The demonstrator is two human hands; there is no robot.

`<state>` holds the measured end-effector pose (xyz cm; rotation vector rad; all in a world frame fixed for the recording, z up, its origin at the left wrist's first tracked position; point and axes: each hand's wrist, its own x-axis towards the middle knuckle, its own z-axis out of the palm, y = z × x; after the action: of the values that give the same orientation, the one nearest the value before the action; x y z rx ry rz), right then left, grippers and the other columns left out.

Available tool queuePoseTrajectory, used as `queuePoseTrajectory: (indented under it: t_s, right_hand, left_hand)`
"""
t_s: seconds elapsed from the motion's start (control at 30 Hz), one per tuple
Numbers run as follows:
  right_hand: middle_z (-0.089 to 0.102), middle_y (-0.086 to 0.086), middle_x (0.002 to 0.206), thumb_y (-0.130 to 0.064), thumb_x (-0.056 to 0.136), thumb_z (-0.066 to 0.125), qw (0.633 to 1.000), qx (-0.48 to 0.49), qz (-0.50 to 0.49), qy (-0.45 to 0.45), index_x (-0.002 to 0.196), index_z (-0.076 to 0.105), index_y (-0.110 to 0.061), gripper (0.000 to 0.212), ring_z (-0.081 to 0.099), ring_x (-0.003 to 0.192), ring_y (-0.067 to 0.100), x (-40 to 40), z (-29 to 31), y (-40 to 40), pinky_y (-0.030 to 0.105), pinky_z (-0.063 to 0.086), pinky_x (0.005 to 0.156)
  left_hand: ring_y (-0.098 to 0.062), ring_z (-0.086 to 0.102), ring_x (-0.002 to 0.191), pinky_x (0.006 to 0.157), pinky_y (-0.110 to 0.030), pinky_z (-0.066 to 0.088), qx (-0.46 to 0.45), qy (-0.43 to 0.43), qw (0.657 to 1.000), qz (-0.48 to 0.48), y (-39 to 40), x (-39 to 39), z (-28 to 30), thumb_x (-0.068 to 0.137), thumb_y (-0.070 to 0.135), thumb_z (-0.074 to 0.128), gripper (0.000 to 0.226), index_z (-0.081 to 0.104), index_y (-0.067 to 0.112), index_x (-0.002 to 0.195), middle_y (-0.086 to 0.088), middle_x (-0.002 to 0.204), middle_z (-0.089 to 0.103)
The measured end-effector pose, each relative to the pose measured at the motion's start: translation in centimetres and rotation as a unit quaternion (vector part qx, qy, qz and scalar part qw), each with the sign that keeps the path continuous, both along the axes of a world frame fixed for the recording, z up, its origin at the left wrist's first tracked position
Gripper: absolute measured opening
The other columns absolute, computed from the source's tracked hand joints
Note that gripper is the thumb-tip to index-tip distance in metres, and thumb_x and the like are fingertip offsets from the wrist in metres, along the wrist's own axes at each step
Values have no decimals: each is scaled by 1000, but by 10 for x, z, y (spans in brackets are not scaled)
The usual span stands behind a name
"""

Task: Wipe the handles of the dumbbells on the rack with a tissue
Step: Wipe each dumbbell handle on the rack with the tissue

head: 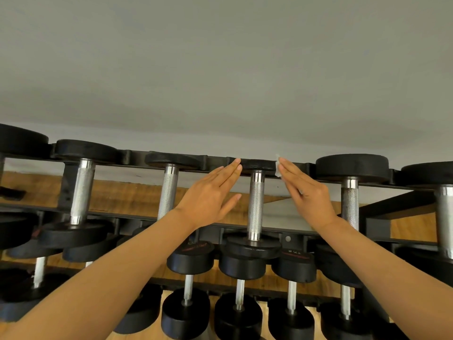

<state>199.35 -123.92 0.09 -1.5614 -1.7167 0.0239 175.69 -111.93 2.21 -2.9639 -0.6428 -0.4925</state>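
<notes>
Top rack [137, 157] tier, centre: knurled dumbbell handle [255, 204] flanked by flat-fingered left hand [208, 195], empty, and right hand [310, 193]; tissue [278, 168] pressed under its straight fingers. Wiping progress is judged indeterminable.

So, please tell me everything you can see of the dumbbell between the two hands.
The dumbbell lies across the top tier of the rack, its knurled silver metal handle pointing away from the camera, with black round heads at both ends. The left hand touches the far head; the right hand reaches it with a white tissue.
</notes>
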Motion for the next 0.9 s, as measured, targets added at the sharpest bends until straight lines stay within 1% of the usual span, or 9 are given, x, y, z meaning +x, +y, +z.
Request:
queuePoseTrajectory:
  t_s: [0.1,0.17,0.27,0.33,0.4,0.47,0.63,0.8,0.9]
  right_hand:
    - [53,15,138,-1,91,59,999,6,-6,37,130,56,0,39,50,130,18,0,5,-1,32,41,109]
    - [55,15,135,1,89,61,999,17,-5,44,128,56,1,39,51,129,17,-2,10,1,28,39,110]
    - [59,15,131,0,89,62,999,38,2,37,123,63,2,34,55,125,19,-7,17,9,28,40,109]
    - [61,15,129,-1,90,62,998,51,11,24,118,66,2,29,57,122,20,-9,20,13,28,42,108]
    - [63,17,125,0,89,63,998,63,21,2,114,68,3,26,59,118,22,-9,21,14,29,44,107]
    - [64,18,123,-1,89,63,996,73,29,-30,112,69,4,24,61,115,25,-7,23,11,33,47,103]
    - [67,18,115,-8,90,62,986,56,1,-158,106,71,1,20,64,106,28,-2,40,-13,39,53,93]
    - [67,17,108,-12,91,61,971,39,-47,-231,99,72,-2,17,64,99,28,8,64,-48,37,53,86]
    - [67,16,107,-17,92,57,964,26,-73,-254,98,72,-3,21,63,99,27,16,77,-65,34,50,87]
  left_hand:
    - [-27,56,128,108,-32,30,-8,9,1000,24,-7,3,5,99,45,37,63,51,0,141,-16,149,47]
    - [-25,60,124,104,-29,31,23,10,998,54,-17,7,10,98,46,36,63,55,1,138,-14,145,52]
    - [-21,60,123,105,-26,28,49,-8,996,69,-31,17,15,97,43,39,60,57,3,137,-14,144,55]
    - [-25,56,128,109,-31,29,21,-15,998,60,-36,21,16,99,38,42,57,53,1,140,-18,146,51]
    - [-27,52,133,113,-37,31,-12,-10,999,50,-39,25,16,100,35,39,56,51,-1,141,-19,149,48]
    - [-28,53,133,114,-39,33,-19,-4,999,41,-39,27,20,100,34,37,56,54,-2,139,-20,147,49]
    - [-31,60,124,109,-44,42,-28,-28,999,19,-37,34,29,100,37,39,54,61,-3,130,-21,136,60]
    - [-32,63,119,106,-47,45,-24,-59,998,-20,-42,47,32,101,38,39,54,65,-3,125,-21,129,64]
    - [-32,65,115,105,-46,44,-14,-69,997,-34,-47,60,35,105,42,29,60,66,-2,123,-20,125,66]
